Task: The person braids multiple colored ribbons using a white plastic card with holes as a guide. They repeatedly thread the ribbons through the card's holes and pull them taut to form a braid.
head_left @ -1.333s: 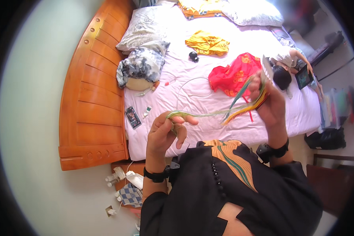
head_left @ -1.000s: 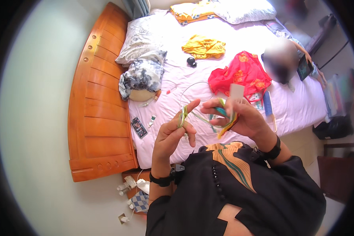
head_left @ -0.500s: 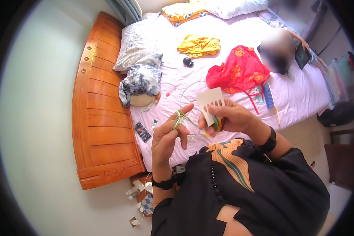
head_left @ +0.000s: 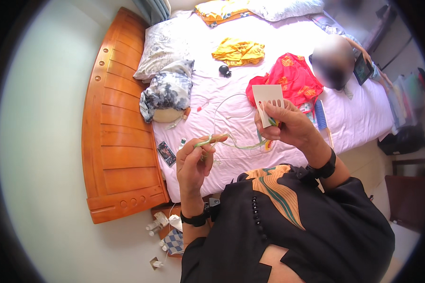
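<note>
My left hand (head_left: 191, 165) has loops of pale green embroidery thread (head_left: 203, 142) around its raised fingers, with the thumb bent in against them. From there loose strands (head_left: 243, 147) sag across to my right hand (head_left: 290, 125). That hand pinches a white card (head_left: 267, 93) with a row of oval holes along one side. Behind the card, bits of coloured thread show under my fingers, mostly hidden. Both hands are held above the bed, in front of my body.
Across the pink-white bed sheet (head_left: 203, 106) lie a phone (head_left: 166, 153), a red cloth (head_left: 288, 78), a yellow cloth (head_left: 238, 52), a small black round object (head_left: 225, 70) and a blue brush (head_left: 320, 115). A wooden headboard (head_left: 120, 132) stands left. Another person holds a tablet (head_left: 363, 69) at far right.
My right hand has moved up and to the right with the card, away from my left hand. The green strands between them are now drawn out longer. My left hand has shifted slightly left.
</note>
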Available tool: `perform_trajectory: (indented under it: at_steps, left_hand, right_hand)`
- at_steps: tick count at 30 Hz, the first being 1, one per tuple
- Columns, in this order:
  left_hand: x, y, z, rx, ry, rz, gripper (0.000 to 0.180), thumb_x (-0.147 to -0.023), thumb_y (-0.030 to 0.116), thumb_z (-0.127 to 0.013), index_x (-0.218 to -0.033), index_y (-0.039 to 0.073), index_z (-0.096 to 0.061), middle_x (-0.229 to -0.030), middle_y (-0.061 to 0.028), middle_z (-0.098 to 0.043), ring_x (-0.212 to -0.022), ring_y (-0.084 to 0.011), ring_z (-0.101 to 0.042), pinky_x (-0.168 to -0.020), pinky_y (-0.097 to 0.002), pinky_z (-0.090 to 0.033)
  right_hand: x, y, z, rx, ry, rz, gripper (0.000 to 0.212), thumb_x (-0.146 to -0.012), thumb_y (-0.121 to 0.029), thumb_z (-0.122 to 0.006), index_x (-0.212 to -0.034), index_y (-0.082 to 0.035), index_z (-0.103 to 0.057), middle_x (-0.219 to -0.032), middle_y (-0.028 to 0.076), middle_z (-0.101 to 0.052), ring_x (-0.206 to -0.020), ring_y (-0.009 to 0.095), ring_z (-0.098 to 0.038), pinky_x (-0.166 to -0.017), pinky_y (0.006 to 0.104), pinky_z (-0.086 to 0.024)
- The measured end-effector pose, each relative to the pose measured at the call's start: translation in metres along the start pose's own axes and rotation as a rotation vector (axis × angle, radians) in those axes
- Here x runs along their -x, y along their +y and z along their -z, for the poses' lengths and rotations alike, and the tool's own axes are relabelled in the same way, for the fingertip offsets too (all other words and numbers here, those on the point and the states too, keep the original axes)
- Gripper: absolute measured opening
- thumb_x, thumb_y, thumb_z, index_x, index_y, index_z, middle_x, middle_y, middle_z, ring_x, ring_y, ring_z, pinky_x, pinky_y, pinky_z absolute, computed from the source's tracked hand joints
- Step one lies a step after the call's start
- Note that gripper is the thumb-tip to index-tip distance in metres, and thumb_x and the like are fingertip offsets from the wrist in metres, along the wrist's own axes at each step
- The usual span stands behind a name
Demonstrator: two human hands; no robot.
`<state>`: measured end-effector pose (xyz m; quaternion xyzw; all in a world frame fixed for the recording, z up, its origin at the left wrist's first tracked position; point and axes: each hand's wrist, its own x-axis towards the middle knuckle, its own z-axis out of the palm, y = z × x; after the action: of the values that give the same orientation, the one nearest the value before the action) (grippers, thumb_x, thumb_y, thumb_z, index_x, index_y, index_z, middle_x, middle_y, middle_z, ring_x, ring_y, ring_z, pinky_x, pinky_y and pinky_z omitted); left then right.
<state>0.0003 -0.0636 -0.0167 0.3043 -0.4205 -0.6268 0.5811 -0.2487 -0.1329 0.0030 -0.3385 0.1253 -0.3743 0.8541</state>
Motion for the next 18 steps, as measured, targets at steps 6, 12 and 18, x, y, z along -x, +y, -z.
perform_trajectory:
  at_steps: [6,12,18]
  left_hand:
    - [0.002,-0.003,0.005,-0.011,0.170,-0.021,0.024,-0.094,0.014,-0.040,-0.089,-0.001,-0.058,-0.074,-0.0130,-0.060,-0.045,-0.0038,-0.036,-0.042,-0.0147,-0.024]
    - [0.003,-0.010,0.023,0.183,0.177,0.030,0.024,-0.097,0.018,-0.041,-0.088,0.001,-0.056,-0.063,-0.0058,-0.051,-0.047,-0.0070,-0.035,-0.044,-0.0179,-0.027]
    - [0.006,-0.025,0.048,0.372,0.129,0.042,0.025,-0.098,0.022,-0.041,-0.088,0.003,-0.054,-0.067,-0.0052,-0.050,-0.045,-0.0084,-0.033,-0.045,-0.0203,-0.028]
  right_hand:
    - [0.001,-0.006,0.006,-0.066,0.090,0.048,0.027,-0.095,-0.027,-0.051,-0.091,-0.001,-0.056,-0.077,0.010,-0.060,-0.052,0.006,-0.042,-0.048,0.0207,-0.031]
    - [0.000,-0.018,0.015,-0.081,0.105,0.134,0.025,-0.099,-0.023,-0.041,-0.094,0.000,-0.051,-0.088,0.010,-0.057,-0.044,-0.003,-0.036,-0.037,0.0103,-0.031]
    - [0.005,-0.035,0.024,-0.235,0.089,0.253,0.029,-0.099,-0.023,-0.043,-0.099,0.004,-0.055,-0.091,0.010,-0.062,-0.045,-0.002,-0.035,-0.038,0.0126,-0.031]
